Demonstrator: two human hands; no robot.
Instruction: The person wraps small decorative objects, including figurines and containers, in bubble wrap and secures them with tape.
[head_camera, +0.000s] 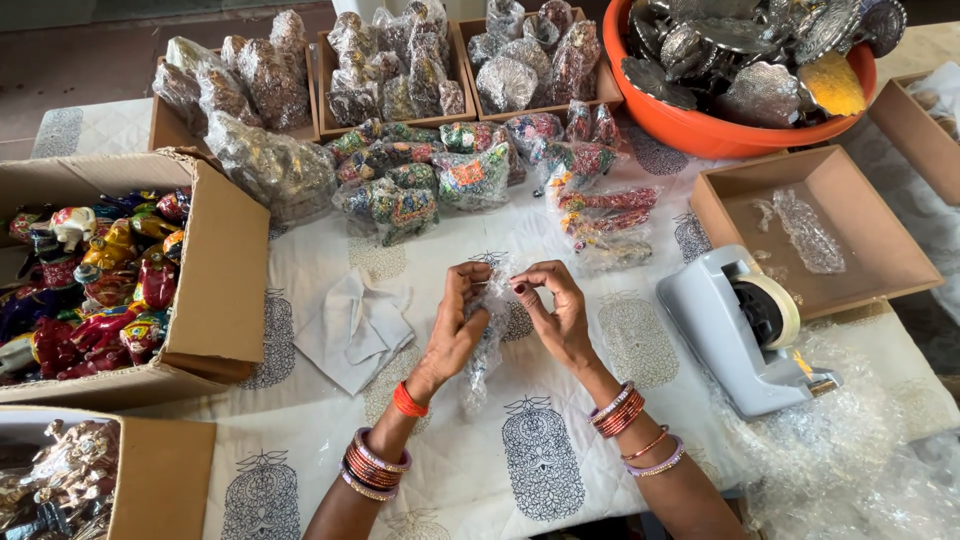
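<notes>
My left hand (456, 322) and my right hand (553, 308) are raised over the middle of the table, both pinching the top edge of a clear crinkled plastic bag (487, 345) that hangs down between them. The bag looks empty, though its lower part is hard to read. Just beyond the hands lie several painted figurines wrapped in clear plastic (430, 175). A white folded cloth (353, 328) rests to the left of my left hand.
A grey tape dispenser (745, 335) stands right of my hands. An open cardboard box of colourful painted figurines (95, 285) is at left. Trays of wrapped pieces (400, 65) and an orange tub of silver items (740, 70) line the back. Bubble wrap (830, 450) lies at right.
</notes>
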